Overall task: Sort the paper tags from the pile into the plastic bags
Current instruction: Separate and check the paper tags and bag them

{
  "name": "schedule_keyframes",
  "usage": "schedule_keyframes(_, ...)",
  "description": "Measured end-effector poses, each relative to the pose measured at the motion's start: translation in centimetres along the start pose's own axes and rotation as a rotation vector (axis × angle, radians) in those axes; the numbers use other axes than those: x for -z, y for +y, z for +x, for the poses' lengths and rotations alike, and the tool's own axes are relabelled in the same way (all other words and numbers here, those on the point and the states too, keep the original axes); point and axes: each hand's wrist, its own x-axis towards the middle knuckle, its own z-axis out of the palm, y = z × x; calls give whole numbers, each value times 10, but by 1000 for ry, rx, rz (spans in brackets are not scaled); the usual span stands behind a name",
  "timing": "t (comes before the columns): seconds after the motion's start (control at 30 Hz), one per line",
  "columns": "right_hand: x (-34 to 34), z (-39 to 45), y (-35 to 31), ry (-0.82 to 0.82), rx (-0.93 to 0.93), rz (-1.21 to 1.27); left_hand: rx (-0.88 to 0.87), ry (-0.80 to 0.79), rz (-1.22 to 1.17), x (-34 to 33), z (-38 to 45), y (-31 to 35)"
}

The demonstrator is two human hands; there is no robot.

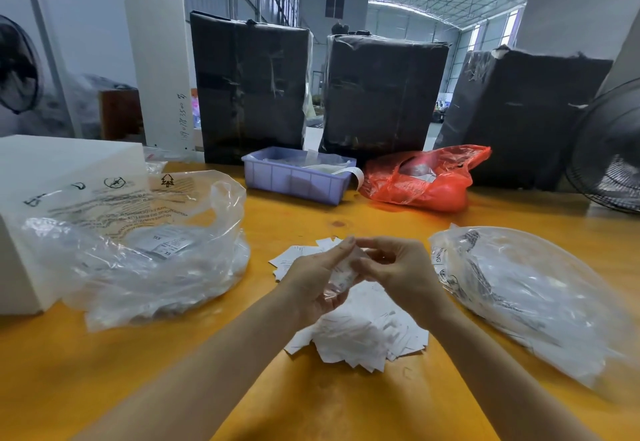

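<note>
A pile of white paper tags [360, 333] lies on the yellow table [311, 406] in front of me. Above it my left hand [315, 279] holds a small clear plastic bag [341, 276] with tags in it, fingers curled round it. My right hand [398, 267] pinches the top of that same small bag. To the left lies a large clear plastic bag [152, 253] with printed warnings and tags inside. At the right sits another clear plastic bag [526, 295], full of packets.
A white box [45, 177] stands at the left. A purple bin [298, 177] and a red plastic bag [426, 181] sit at the back of the table. Three black-wrapped bales [381, 94] rise behind. A fan [609, 149] is at the right edge.
</note>
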Motion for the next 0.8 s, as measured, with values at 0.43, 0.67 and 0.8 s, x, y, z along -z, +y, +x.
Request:
schedule_keyframes(0.43, 9, 3, -2, -54, -151, 80, -204, 104, 190, 10, 7, 6)
schedule_keyframes(0.67, 14, 4, 0, 23, -309, 209, -93, -23, 275, 16, 6, 13)
schedule_keyframes(0.8, 12, 4, -4, 41, -374, 377, -70, -73, 365, 24, 5, 21)
